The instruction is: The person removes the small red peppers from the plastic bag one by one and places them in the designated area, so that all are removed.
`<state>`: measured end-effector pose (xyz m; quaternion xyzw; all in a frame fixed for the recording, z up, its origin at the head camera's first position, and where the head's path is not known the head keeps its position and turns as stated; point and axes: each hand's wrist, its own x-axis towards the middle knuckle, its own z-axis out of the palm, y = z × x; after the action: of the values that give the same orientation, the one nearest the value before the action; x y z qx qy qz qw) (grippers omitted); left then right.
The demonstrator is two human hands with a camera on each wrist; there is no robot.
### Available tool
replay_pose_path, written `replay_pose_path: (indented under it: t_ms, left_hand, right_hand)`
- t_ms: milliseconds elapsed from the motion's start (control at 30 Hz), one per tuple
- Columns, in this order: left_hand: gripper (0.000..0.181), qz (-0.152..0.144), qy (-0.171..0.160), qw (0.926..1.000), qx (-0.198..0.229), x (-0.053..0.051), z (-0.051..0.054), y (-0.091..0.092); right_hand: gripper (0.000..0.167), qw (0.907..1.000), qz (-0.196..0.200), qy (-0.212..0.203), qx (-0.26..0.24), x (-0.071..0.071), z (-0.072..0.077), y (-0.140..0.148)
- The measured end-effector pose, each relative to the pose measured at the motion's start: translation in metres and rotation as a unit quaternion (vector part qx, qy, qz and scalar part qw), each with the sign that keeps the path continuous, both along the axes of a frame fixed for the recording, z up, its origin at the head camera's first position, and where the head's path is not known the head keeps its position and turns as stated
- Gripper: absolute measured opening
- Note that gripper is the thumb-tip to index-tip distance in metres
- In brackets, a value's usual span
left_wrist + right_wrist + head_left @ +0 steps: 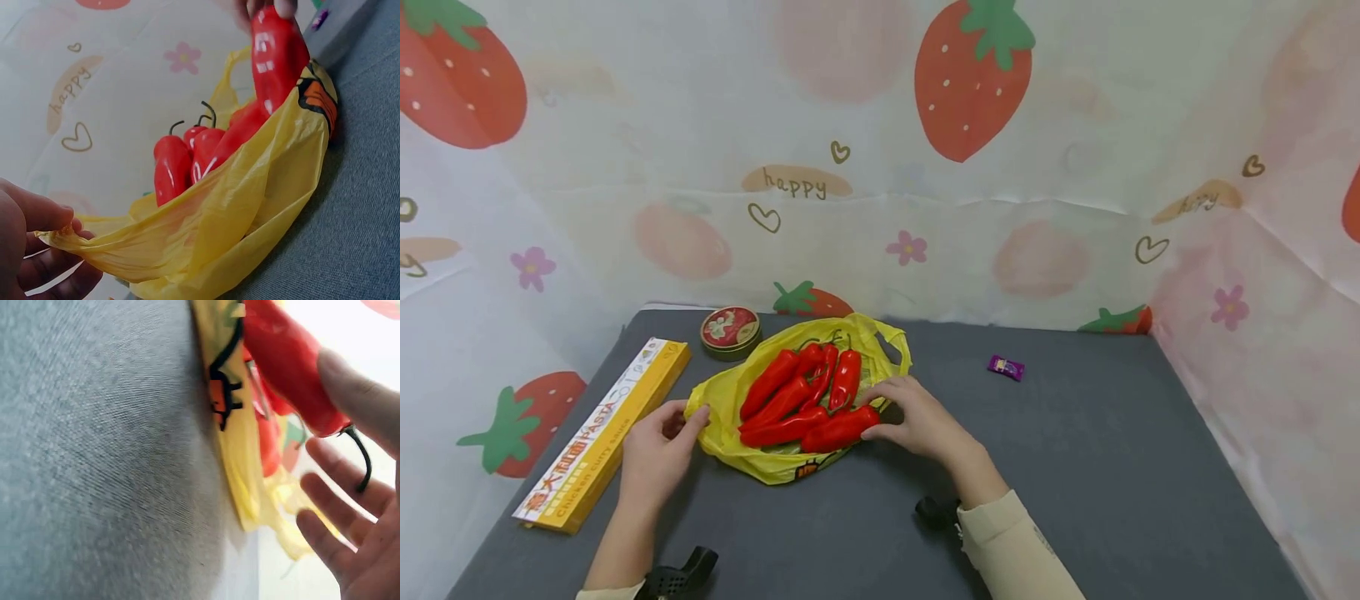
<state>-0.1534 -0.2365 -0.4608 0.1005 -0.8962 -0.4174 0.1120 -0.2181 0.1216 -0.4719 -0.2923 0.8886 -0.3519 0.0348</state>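
Observation:
A yellow plastic bag (721, 421) lies spread on the dark table, with several red chili peppers (782, 400) heaped in its mouth. At its left edge my left hand (657, 454) pinches the bag's rim between thumb and fingers; the left wrist view shows the plastic (187, 247) drawn taut from that hold. My right hand (921, 423) is at the bag's right side and holds the stem end of the nearest chili pepper (838, 430). In the right wrist view the thumb lies along this pepper (294, 372), its dark stem beside the fingers.
A long yellow-and-white pasta box (606, 442) lies slanted at the table's left. Behind the bag's left side stands a round red tin (730, 329). A small purple wrapped sweet (1006, 367) lies to the right. A strawberry-print cloth (865, 233) hangs behind the table.

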Motion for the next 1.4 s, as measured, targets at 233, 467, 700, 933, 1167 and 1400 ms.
replay_pose_path:
  t_ms: [233,467,700,933,1167,1400]
  left_hand:
    - [0.045,-0.004,-0.013,0.9998,0.013,0.001,0.002,0.0]
    - [0.045,-0.004,-0.013,0.9999,0.01,0.003,0.001,-0.003]
    - [0.046,-0.009,-0.001,0.9999,0.004,0.002,0.0,-0.004]
    - [0.047,-0.015,-0.001,0.9999,0.007,0.001,-0.002,-0.005]
    - [0.047,-0.016,0.002,0.9999,0.002,0.0,-0.003,-0.004]
    - [0.046,-0.013,-0.006,0.9999,0.008,0.0,-0.003,-0.002]
  right_hand:
    - [0.043,0.9792,-0.027,-0.083,-0.184,0.016,0.008,0.023]
    - [0.038,0.9448,-0.052,-0.084,-0.312,0.028,0.018,0.05]
    - [0.078,0.9184,-0.103,-0.075,-0.375,0.032,0.03,0.076]
    - [0.06,0.8819,-0.178,-0.085,-0.428,0.037,0.031,0.113]
    - [0.042,0.8964,-0.262,-0.097,-0.344,0.041,0.027,0.158]
    - [0.052,0.9055,-0.301,-0.143,-0.263,0.043,0.022,0.2]
